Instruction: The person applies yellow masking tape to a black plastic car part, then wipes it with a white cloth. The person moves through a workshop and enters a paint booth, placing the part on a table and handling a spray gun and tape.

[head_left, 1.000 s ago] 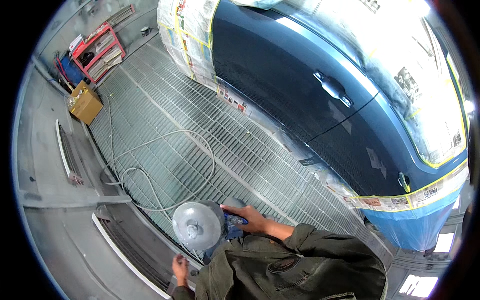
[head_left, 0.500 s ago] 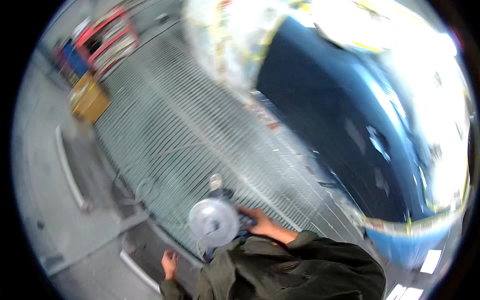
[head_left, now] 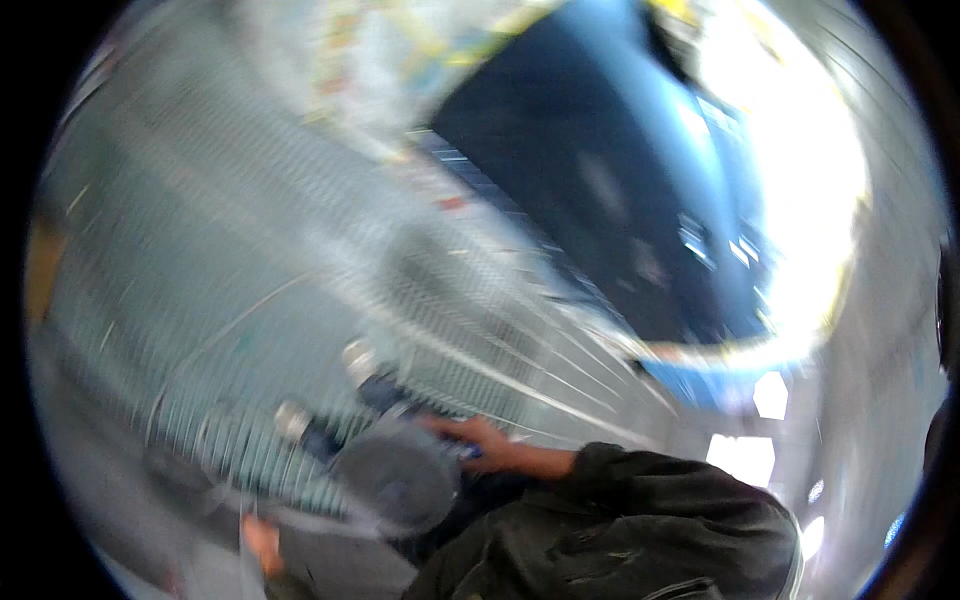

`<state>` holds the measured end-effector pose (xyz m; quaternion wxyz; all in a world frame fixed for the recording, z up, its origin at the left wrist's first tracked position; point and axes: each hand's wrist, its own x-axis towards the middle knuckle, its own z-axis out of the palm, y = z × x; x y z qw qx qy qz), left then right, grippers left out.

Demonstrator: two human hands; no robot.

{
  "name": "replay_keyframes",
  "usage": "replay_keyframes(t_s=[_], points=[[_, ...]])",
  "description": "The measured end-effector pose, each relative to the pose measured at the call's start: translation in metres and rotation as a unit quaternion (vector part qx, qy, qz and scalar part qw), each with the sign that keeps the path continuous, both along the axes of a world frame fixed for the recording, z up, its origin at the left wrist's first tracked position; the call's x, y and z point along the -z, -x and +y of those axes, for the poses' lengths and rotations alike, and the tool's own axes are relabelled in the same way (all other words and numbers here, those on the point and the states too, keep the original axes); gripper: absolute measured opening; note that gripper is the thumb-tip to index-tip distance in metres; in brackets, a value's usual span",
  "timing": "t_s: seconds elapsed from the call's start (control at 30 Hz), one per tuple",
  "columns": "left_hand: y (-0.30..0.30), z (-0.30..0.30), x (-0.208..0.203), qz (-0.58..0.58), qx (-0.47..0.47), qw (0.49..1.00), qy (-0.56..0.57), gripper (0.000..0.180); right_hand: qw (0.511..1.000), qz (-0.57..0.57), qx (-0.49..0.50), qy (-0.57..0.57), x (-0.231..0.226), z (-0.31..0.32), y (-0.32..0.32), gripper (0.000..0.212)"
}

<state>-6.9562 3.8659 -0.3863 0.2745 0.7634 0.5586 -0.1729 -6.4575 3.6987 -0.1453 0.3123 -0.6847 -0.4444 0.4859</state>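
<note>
My right hand (head_left: 482, 441) is wrapped round the handle of a spray gun in front of my body. On top of the gun sits a round, translucent grey cup (head_left: 396, 482), which hides much of the gun. To the lower left hangs my left hand (head_left: 262, 545), away from the gun; its fingers are smeared by motion. Across from me at the upper right is a dark blue, glossy car panel (head_left: 590, 170), well apart from both hands. Whitish masking sheet (head_left: 400, 60) with yellow tape surrounds it.
Underfoot lies a slatted metal floor grating (head_left: 250, 350). A thin hose (head_left: 235, 322) curves across it on the left. The edge of a brown cardboard box (head_left: 42, 270) shows at the far left. Bright reflections (head_left: 742, 458) appear at the lower right.
My view has swung round, so the car panel sits further left and the red shelf has left the picture. The spray gun stays in my right hand; my left hand has shifted left and down in view.
</note>
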Motion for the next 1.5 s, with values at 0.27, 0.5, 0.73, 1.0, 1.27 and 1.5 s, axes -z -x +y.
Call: replay_keyframes(t_s=[0.27,0.5,0.73,1.0,1.27,1.5], points=[[0.072,0.104,0.22,0.263,0.352,0.898,0.037,0.048,0.985,-0.043,0.113,0.122,0.042,0.008,0.067,0.082],[0.077,0.119,0.246,0.288,0.448,0.835,0.135,0.057,0.981,-0.04,0.118,0.145,0.064,0.028,0.104,0.076],[0.067,0.118,0.256,0.282,0.442,0.833,0.178,0.06,0.985,-0.016,0.147,0.086,0.064,0.069,0.099,0.073],[0.051,0.135,0.275,0.309,0.245,0.894,0.213,0.047,0.975,0.004,0.161,0.154,0.085,0.055,0.102,0.076],[0.021,0.164,0.23,0.234,0.032,0.949,0.211,0.037,0.988,0.004,0.12,0.1,0.075,0.052,0.104,0.081],[0.009,0.212,0.163,-0.066,0.09,0.983,0.148,0.035,0.985,0.003,0.159,0.06,0.068,0.042,0.107,0.084]])
